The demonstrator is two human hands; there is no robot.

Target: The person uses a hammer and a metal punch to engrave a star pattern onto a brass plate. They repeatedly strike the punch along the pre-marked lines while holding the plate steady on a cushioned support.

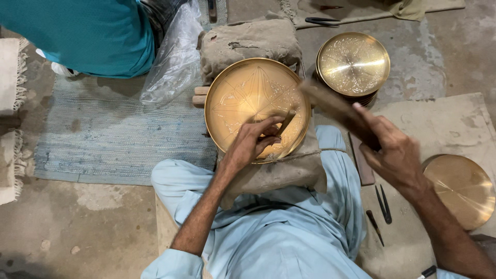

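A round brass plate (243, 93) with engraved star lines lies on a sack-covered cushion (248, 39) across my lap. My left hand (253, 142) rests on the plate's near part, shut on a small chisel (285, 123) whose tip stands on the brass. My right hand (390, 150) is raised to the right of the plate and grips a wooden mallet (330, 106), blurred, angled toward the chisel.
A stack of brass plates (354, 64) stands at the back right. Another brass disc (462, 188) lies at my right. Small dark tools (382, 204) lie on the floor by my knee. A clear plastic bag (175, 59), a blue mat (113, 134) and a person in teal (88, 33) are to the left.
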